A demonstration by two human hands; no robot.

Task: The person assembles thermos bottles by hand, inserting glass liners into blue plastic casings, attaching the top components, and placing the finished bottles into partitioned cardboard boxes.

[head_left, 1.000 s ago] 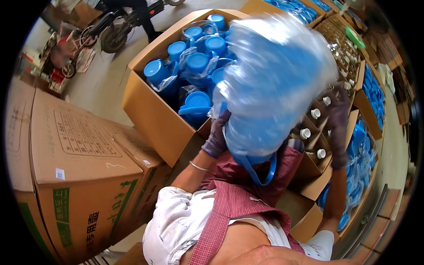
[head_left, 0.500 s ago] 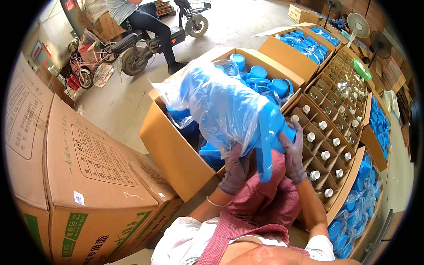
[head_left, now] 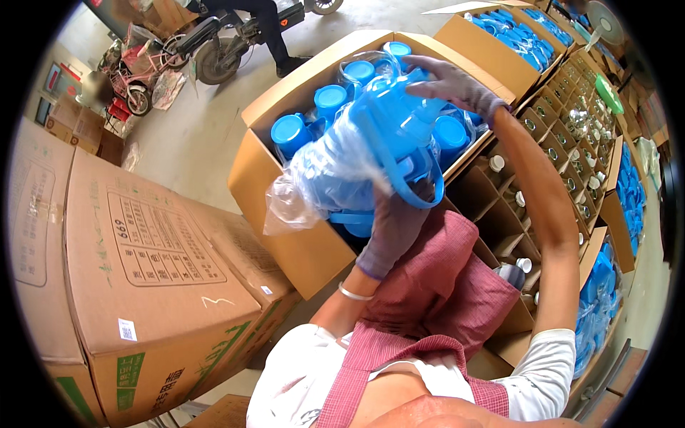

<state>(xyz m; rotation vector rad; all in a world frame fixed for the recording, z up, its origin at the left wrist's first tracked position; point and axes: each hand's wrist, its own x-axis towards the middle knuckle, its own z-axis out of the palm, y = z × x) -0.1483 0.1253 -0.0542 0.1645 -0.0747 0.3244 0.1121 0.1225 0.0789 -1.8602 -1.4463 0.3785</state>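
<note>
The left hand (head_left: pixel 399 227) grips a bagged jug (head_left: pixel 357 153) above a box (head_left: pixel 285 228) of lidded jugs (head_left: pixel 289 133); the right hand (head_left: pixel 451 85) curves open beside it. A divided carton (head_left: pixel 479 192) holds bottles (head_left: pixel 496 163).

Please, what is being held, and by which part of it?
The left hand holds a bagged blue jug near its handle. The right hand, fingers spread, shows no clear grip.

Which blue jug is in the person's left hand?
The tilted jug above the box, its looped handle by the left hand. The other jugs stand lower, inside the box.
</note>
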